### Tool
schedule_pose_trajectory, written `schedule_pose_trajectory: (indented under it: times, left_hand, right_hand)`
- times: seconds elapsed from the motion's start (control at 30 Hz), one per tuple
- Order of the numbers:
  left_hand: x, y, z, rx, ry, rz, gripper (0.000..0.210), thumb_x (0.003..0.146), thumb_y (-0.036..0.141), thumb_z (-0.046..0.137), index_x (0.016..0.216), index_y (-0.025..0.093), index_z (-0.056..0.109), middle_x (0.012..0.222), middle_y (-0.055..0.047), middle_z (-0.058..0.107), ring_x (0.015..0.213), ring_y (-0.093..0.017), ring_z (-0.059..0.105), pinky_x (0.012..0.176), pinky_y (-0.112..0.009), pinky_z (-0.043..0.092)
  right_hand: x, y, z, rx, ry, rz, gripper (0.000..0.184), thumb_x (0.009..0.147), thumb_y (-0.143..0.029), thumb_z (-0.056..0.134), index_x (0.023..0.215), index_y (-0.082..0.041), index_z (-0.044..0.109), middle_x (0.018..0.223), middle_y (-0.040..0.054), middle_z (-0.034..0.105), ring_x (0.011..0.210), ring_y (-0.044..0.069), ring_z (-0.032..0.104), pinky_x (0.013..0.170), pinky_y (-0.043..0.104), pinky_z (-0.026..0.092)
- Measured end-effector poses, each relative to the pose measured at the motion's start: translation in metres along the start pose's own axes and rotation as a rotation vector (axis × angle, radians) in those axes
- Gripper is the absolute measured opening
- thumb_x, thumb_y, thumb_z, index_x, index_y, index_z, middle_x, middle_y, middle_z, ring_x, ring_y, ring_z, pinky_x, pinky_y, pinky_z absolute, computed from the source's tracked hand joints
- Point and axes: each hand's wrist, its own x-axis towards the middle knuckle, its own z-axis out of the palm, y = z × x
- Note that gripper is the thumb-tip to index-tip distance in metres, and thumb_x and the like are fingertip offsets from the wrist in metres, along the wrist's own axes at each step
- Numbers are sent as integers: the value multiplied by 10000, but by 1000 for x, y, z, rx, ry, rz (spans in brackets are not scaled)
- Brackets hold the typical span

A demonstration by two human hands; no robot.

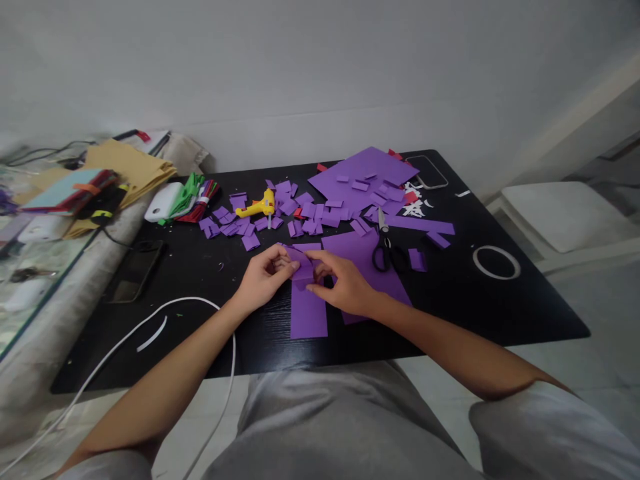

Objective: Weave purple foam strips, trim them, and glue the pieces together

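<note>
Our grip is on one small purple paper piece (299, 265): the left hand (265, 277) pinches it between thumb and fingers, while the right hand (345, 280) curls at its other edge, and we cannot tell whether those fingers are closed on it. The piece is raised just above a purple strip (309, 313), which lies in front of us on the black tabletop (450, 300). It looks bent, so we judge its folding to be partway along.

Much seems done already. Beyond our hands, a loose spread of folded purple pieces (320, 213) reaches across the tabletop, around the yellow glue gun (257, 205) and onto the far purple sheet (367, 170). They look folded but lie loose, and we see nothing built from them.

Some paper is unused by the look of it: the strip before us lies flat, a wider purple sheet (370, 263) lies partly under our right arm, and a long narrow strip (423, 225) lies farther off to the right. The black-handled scissors (383, 228) rest untouched beside our right hand, near the white scraps (415, 203).
</note>
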Motion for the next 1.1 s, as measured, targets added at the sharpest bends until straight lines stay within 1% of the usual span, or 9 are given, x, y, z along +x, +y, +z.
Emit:
schedule_pose_trajectory:
  times: [0.07,0.13,0.2,0.27,0.37,0.53,0.67,0.93,1.1]
  left_hand:
    - [0,-1,-1,0,8,-18,272,830,387,811,851,169,651,687,20,647,615,-109,602,623,-227,507]
    - [0,0,-1,2,11,-28,277,812,384,825,841,171,649,667,26,643,600,-107,601,609,-223,503]
    - [0,0,0,8,3,-33,277,801,379,830,826,170,651,660,28,644,589,-101,594,601,-219,501]
    - [0,1,1,19,-9,-43,276,794,382,831,822,167,660,659,26,650,584,-100,593,599,-221,505]
    - [0,3,2,33,-16,-64,280,782,386,840,818,164,674,649,21,656,579,-103,600,594,-225,511]
    - [1,5,1,-2,-32,-77,285,778,392,844,827,163,681,642,10,683,587,-124,644,615,-241,530]
    - [1,6,0,42,-31,-85,293,828,443,799,833,164,709,631,-1,705,593,-137,659,632,-250,529]
    - [2,5,0,121,-16,-79,345,820,505,798,804,167,727,624,-5,716,587,-148,658,614,-257,521]
    - [2,4,0,85,-31,-87,344,834,497,792,814,163,711,631,-8,707,587,-150,661,620,-264,529]
  right_hand:
    - [-1,-4,0,3,-8,4,641,766,-222,807,1364,-208,576,1123,85,736,854,192,715,815,365,617]
    - [0,-4,0,78,31,60,593,800,-322,808,1343,-216,594,1172,103,733,902,206,731,831,373,624]
    - [3,-2,1,186,96,156,439,852,-385,761,1243,-215,656,1088,88,758,892,205,746,820,363,628]
    - [6,2,1,253,140,246,303,847,-404,759,1066,-201,709,897,52,767,790,195,741,747,340,625]
    - [10,6,1,272,143,285,227,809,-397,783,874,-189,717,771,22,744,679,172,705,663,307,596]
    - [10,5,0,317,158,279,246,786,-405,795,861,-182,725,760,12,742,656,159,694,689,310,601]
    - [10,3,1,317,171,293,261,771,-415,809,849,-181,726,766,12,743,667,162,699,712,314,607]
    - [11,0,1,366,98,365,382,770,-543,807,819,-168,752,739,12,734,664,163,698,668,307,630]
    - [11,1,1,383,119,360,402,737,-563,837,807,-175,761,713,5,730,634,153,689,645,296,627]
